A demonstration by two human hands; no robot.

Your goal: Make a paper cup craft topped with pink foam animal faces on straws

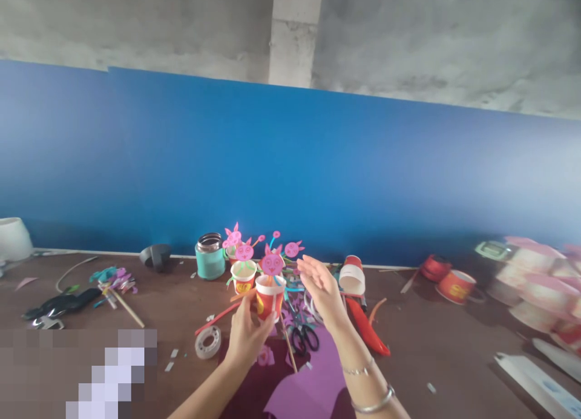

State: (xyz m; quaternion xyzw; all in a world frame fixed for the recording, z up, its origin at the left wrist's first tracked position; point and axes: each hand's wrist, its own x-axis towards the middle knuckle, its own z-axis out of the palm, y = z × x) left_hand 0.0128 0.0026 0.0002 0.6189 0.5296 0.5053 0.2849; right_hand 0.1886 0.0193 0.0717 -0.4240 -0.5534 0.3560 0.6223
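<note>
My left hand [249,331] is wrapped round a red and white paper cup [271,289] near the middle of the table. A pink paper animal face [272,260] rises above its rim. To the right, my right hand [320,283] is raised with fingers stretched out, holding nothing. Just behind stands a similar cup [244,277] with another pink face [244,250]. More pink faces on thin coloured stems show farther back, partly hidden. Below my hands are black-handled scissors [304,340], a tape roll [207,343] and purple paper [313,376].
A turquoise jar [210,258] stands left of the cups. A tipped cup [352,275] and a red pouch-like item [367,327] are at right. Blurred stacked cups [535,280] stand far right. Paper scraps and sticks lie at left. A blue panel [281,164] runs behind the table.
</note>
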